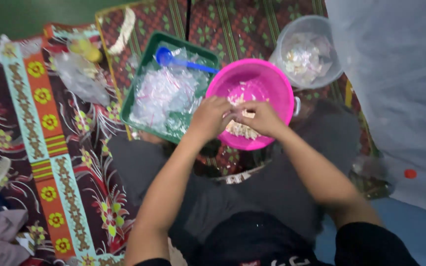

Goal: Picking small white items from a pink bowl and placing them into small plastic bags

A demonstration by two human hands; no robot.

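Dark cloth covers the person's lap at the bottom of the view, and both bare forearms reach forward from it. The left hand and the right hand meet, fingertips touching, over the near edge of a pink plastic bowl. Both hands are curled nearly closed, pinching between them a small pale item; it is too small and blurred to tell what it is. Directly beneath the hands, on the near inner side of the bowl, lies a heap of pale, cream-coloured pieces, with a few more scattered at the bowl's middle.

Just left of the bowl, touching its rim, sits a green rectangular tray filled with crumpled clear plastic bags; a blue scoop rests across its far end. Beyond the bowl to the right stands a clear bucket holding small wrapped packets. Everything rests on a patterned floral mat, and a pale sheer cloth hangs along the right side.
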